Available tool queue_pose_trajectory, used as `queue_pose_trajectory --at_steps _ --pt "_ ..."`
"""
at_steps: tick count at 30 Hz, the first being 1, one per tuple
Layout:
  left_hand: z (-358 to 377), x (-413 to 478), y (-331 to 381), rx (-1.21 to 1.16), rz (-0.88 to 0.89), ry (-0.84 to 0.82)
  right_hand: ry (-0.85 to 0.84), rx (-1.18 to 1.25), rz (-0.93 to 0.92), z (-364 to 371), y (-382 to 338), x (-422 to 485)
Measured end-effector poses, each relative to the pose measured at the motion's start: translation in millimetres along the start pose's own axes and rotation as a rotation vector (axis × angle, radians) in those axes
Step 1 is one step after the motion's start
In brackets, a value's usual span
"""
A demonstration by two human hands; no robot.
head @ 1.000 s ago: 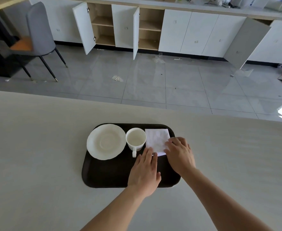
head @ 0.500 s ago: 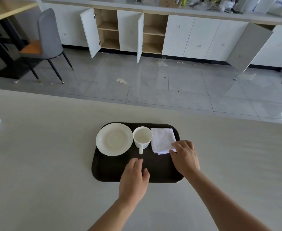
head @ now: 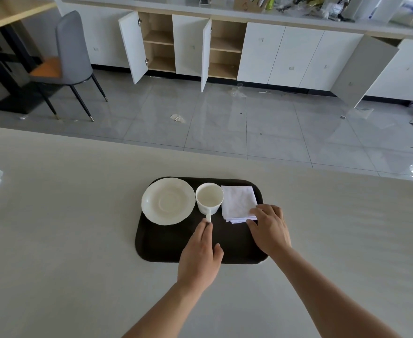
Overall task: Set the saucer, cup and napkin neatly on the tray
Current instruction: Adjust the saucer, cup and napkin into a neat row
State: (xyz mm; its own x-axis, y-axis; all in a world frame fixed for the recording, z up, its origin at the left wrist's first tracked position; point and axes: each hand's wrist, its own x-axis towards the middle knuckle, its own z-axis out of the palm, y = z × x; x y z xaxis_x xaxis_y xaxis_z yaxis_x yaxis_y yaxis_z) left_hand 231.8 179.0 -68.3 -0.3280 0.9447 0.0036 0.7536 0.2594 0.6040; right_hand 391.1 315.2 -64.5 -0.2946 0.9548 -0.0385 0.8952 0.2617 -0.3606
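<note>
The left hand (head: 198, 254) has moved forward, its open fingertips now touching the cup (head: 209, 198) handle (no grasp); the right hand (head: 268, 229) still rests open on the napkin (head: 238, 202) corner.

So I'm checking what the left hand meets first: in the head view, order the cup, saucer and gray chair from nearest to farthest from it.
1. cup: its handle is at the fingers of the left hand, mid-tray.
2. saucer: left of the cup, on the tray.
3. gray chair: far across the floor, upper left.
</note>
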Motion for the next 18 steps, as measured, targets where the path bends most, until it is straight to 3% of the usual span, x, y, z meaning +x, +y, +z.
queue_pose_trajectory --at_steps 9,12,15,18 --pt "0.7 -8.2 -2.1 0.012 0.047 0.028 -0.018 -0.009 -0.022 -2.2 2.2 0.2" --pt "1.4 -13.6 5.5 -0.007 0.259 0.105 0.008 -0.039 -0.065 -1.2 4.8 -1.0" --pt "9.5 -1.3 22.4 0.154 0.452 0.016 0.037 -0.092 -0.163 1.5 8.8 -1.8" --pt "17.5 20.8 42.9 0.299 0.337 -0.145 0.032 -0.153 -0.244 6.4 14.1 -1.9"
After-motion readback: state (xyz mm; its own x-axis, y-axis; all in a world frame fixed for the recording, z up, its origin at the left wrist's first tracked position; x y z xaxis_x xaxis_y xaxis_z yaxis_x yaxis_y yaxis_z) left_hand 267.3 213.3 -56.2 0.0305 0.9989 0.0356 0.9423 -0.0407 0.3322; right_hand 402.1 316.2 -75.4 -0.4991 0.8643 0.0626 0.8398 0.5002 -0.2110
